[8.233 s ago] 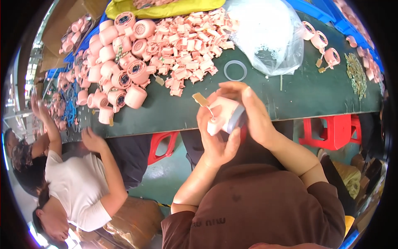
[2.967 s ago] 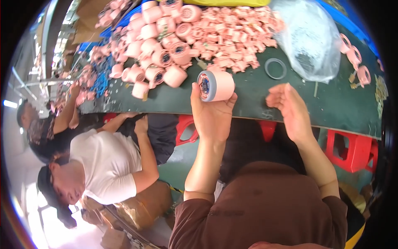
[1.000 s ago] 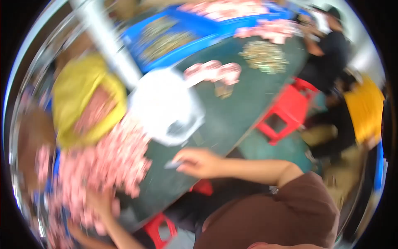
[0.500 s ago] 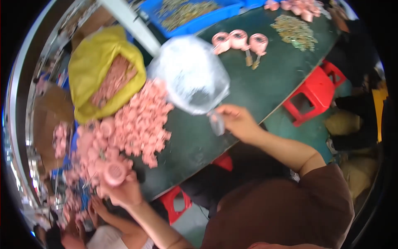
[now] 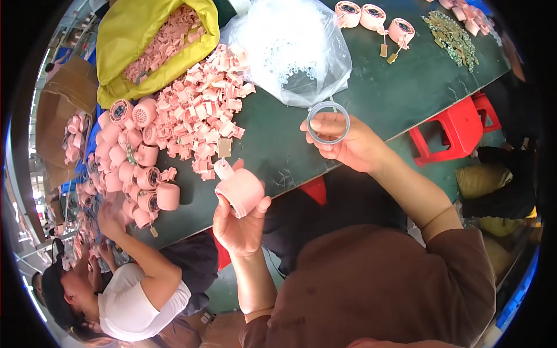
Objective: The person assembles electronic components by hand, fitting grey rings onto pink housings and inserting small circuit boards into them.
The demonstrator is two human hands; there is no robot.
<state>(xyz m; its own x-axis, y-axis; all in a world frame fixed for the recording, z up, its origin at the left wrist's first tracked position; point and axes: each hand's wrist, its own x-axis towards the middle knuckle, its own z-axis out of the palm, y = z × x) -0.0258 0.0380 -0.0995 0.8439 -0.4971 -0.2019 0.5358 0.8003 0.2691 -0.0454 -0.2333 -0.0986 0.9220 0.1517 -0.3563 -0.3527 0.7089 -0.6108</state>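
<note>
My left hand (image 5: 239,233) is wrapped round a pink round plastic housing (image 5: 241,193), held tilted above the table's near edge. A small tan circuit board (image 5: 224,148) sticks out past the housing's narrow neck. Between the fingers and thumb of my right hand (image 5: 355,142) is a clear grey plastic ring (image 5: 328,139), its opening turned toward me. Just beyond the ring lies a clear plastic bag (image 5: 278,35) with many small transparent pieces in it. Left of my left hand, more pink housings (image 5: 168,197) are heaped, some showing dark insides.
Small pink parts (image 5: 200,110) form a pile beside a yellow sack (image 5: 116,52) of similar pieces. Three pink housings (image 5: 371,17) and a heap of small boards (image 5: 452,37) lie farther right. A co-worker (image 5: 139,296) sits at left; a red stool (image 5: 455,133) stands at right.
My left hand has come away from the heap toward the right, carrying a pink housing. The ring in my right hand has turned to face me. The whole view has shifted.
</note>
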